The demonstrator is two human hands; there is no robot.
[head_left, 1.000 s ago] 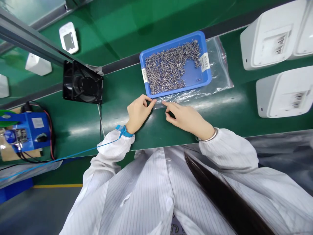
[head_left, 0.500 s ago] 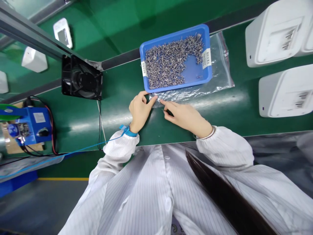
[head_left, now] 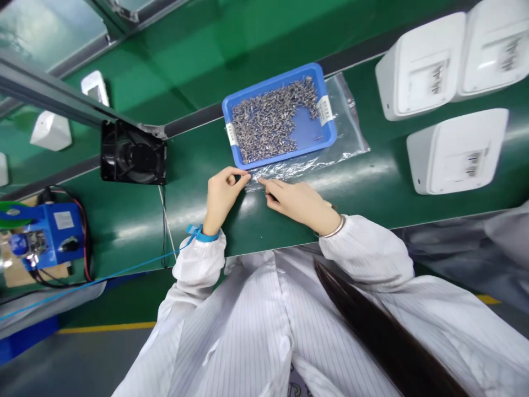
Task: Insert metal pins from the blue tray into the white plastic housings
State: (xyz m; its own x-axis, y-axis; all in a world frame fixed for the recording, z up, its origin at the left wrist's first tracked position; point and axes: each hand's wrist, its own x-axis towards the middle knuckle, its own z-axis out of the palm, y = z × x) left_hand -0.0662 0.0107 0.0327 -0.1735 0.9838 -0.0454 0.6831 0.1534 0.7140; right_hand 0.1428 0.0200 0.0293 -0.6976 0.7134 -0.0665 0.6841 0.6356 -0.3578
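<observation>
Head view, looking down at a person's bare hands on a smooth, glossy green counter [head_left: 273, 232]. A shallow blue tray [head_left: 306, 131] with rounded corners, apparently hard plastic, sits just beyond the fingers, a white printed label on each short end. Its long axis runs mainly left to right, the right end slanting a little farther from the person. Inside is a bristly, shiny heap of small metal pieces [head_left: 264, 124], pointing every which way; it covers most of the tray, leaving bare blue floor toward the near right corner.

Beneath the tray lies a clear, crinkled plastic bag [head_left: 345, 117], its film showing along the near edge and past the right end. The bag's long axis roughly follows the tray's, and its seal strip is at the right, running away from the person at a slant.

The left hand [head_left: 220, 194], in a blue wrist strap [head_left: 208, 237], is at the tray's near left corner, thumb and forefinger tips drawn together at the film; whether they pinch it, I cannot tell. The right hand [head_left: 298, 204] rests beside it, forefinger stretched to the film, thumb curled below; what lies between those fingers is too small to make out.
</observation>
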